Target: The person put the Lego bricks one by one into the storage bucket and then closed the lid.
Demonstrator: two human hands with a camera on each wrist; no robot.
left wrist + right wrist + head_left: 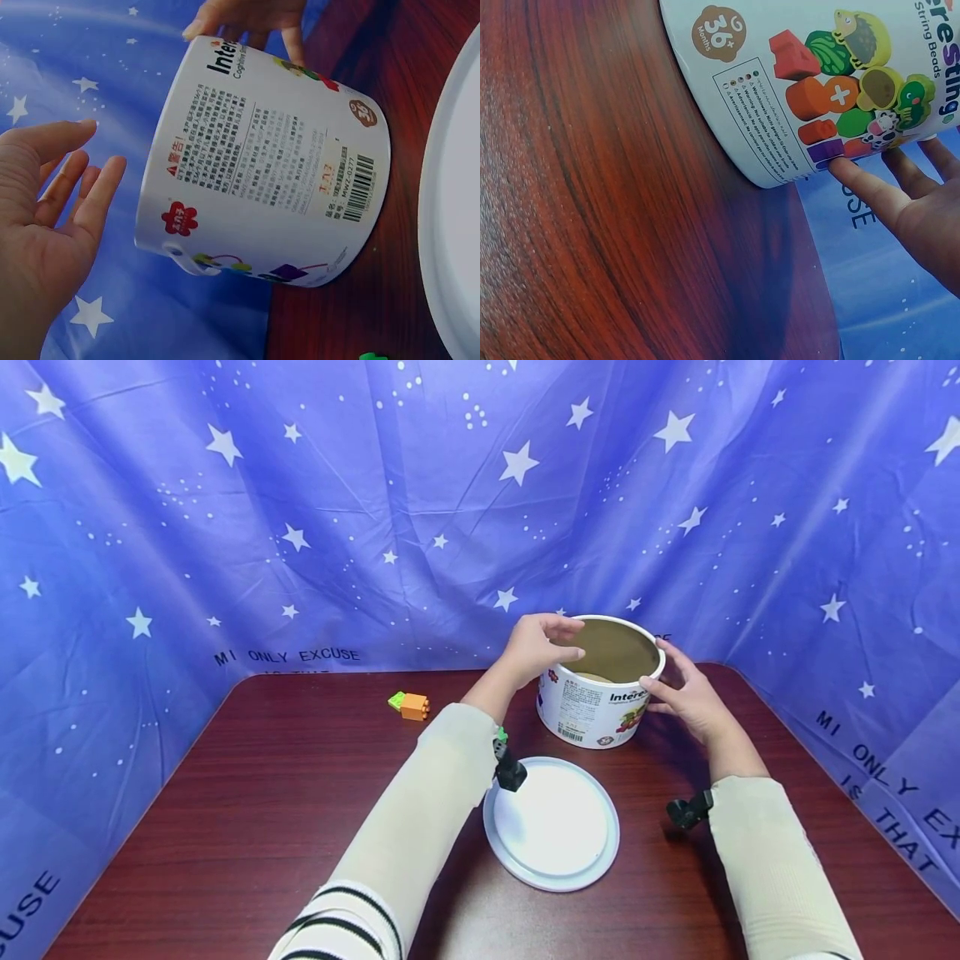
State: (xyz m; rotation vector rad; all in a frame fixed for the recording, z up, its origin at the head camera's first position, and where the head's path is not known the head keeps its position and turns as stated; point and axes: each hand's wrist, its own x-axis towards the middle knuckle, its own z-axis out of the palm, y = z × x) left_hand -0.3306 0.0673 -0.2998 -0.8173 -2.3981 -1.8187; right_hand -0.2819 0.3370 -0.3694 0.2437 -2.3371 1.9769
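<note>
A round white tub (592, 714) with "Interesting String Beads" print stands near the far edge of the table, its top uncovered. My right hand (690, 697) holds its right side, thumb over the rim and the other fingers spread along the wall. In the left wrist view the left hand (60, 202) is apart from the tub, fingers loosely bent with nothing in them. From the head, that left hand overlaps the tub's left rim. Nearer to me, a round white lid (555, 818) lies flat on the table, partly behind my left sleeve.
An orange toy block (415, 706) with a green piece at its left end lies toward the back left of the dark red wooden table (300, 827). A blue curtain (450, 510) with white stars hangs behind and around the table.
</note>
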